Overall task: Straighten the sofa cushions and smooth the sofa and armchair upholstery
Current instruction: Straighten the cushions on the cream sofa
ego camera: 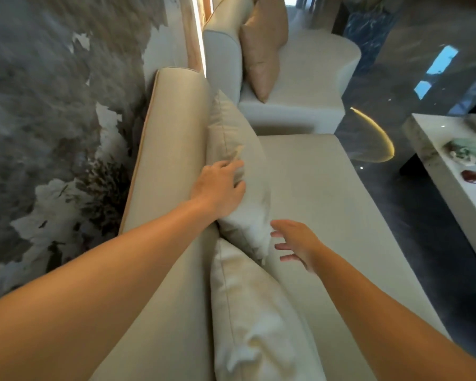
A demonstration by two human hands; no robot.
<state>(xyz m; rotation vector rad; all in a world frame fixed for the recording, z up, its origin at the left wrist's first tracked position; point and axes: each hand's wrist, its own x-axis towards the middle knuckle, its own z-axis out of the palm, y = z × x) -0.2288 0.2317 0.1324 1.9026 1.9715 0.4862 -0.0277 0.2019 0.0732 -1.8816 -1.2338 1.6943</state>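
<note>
Two hands in view. Left hand [219,188] fingers curled onto the top edge of the far cream cushion [238,171], gripping the fabric, which puckers at the fingertips. Right hand [297,244] fingers spread and open, empty, just beside that cushion's lower corner, can't tell if they touch it. Far cushion stands on edge, leaning against the sofa backrest [173,138]. Near cream cushion [253,320] also leans on the backrest, its top corner tucked under the far one's lower end. Sofa seat [322,204] bare to the right of both. Beyond the sofa end: pale armchair [308,78] with a tan cushion [264,48] upright against its back. White coffee table [434,149] at far right on dark glossy floor [412,86].
</note>
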